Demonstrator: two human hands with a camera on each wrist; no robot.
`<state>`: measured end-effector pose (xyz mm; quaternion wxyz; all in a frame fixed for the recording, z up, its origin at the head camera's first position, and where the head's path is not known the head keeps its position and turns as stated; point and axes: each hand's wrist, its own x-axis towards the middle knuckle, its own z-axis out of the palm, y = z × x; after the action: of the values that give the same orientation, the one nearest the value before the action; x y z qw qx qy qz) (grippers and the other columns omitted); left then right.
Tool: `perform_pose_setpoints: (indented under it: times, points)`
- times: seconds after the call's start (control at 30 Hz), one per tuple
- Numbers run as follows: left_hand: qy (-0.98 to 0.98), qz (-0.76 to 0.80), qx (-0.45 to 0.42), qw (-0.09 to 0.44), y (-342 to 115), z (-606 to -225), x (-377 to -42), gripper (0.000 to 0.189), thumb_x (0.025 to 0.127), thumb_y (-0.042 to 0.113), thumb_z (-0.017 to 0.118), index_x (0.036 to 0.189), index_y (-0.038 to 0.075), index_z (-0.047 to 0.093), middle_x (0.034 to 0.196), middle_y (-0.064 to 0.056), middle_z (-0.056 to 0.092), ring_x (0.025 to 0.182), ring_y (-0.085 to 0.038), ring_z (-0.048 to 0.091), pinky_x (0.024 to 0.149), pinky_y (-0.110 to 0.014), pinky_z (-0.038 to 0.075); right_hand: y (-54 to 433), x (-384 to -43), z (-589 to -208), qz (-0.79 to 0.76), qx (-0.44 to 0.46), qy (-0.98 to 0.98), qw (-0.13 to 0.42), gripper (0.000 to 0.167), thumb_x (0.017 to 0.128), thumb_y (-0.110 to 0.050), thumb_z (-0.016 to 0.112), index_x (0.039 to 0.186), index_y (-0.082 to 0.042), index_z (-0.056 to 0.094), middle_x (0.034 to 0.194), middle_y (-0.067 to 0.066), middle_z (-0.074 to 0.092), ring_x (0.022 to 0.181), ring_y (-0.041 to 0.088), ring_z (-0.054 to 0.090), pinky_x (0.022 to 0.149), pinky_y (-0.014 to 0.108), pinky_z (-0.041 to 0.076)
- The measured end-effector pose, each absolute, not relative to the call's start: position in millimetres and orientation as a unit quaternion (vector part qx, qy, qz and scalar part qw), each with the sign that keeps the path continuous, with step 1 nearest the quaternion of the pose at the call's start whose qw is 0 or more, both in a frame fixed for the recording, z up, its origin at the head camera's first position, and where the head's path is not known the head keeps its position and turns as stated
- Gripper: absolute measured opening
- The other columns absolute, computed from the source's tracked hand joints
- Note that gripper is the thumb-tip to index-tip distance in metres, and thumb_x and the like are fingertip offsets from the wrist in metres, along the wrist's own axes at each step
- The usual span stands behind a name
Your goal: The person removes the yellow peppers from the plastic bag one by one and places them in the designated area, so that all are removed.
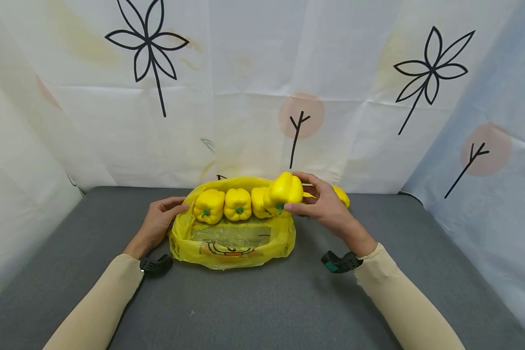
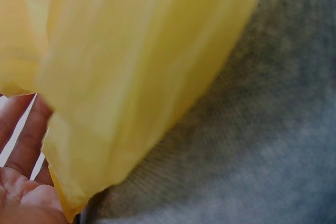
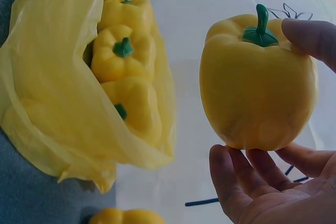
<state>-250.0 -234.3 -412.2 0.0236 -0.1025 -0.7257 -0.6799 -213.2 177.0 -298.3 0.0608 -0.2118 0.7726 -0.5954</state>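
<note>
A yellow bell pepper (image 3: 257, 87) with a green stem is held in my right hand (image 1: 328, 201), thumb near the stem and fingers at the opposite end. In the head view it overlaps the right end of an open yellow plastic bag (image 1: 183, 243). Three more yellow peppers sit in a row inside the bag: a left one (image 1: 210, 204), a middle one (image 1: 237, 204) and a right one (image 1: 259, 201). My left hand (image 1: 159, 218) grips the bag's left rim, and in the left wrist view the yellow film (image 2: 131, 77) covers part of its fingers.
Another yellow pepper (image 1: 342, 196) lies on the grey tabletop (image 1: 245, 311) behind my right hand, partly hidden. A white cloth (image 1: 245, 121) with plant drawings hangs along the back edge, and more cloth hangs at both sides.
</note>
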Motion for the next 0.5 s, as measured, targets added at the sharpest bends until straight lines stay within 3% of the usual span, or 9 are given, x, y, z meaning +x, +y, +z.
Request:
perform_pose_setpoints:
  times: [0.5]
  points:
    - [-0.726, -0.68, -0.099, 0.024, -234.6, -413.4, -250.5, 0.038, 0.1, 0.02, 0.068, 0.13, -0.002, 0.066, 0.11, 0.012, 0.07, 0.1, -0.008, 0.066, 0.084, -0.022, 0.056, 196.8, -216.1, -304.2, -0.6, -0.2, 0.773, 0.044, 0.076, 0.091, -0.004, 0.075, 0.156, -0.008, 0.037, 0.15, 0.014, 0.041, 0.129, 0.035, 0.05, 0.089, 0.028, 0.056]
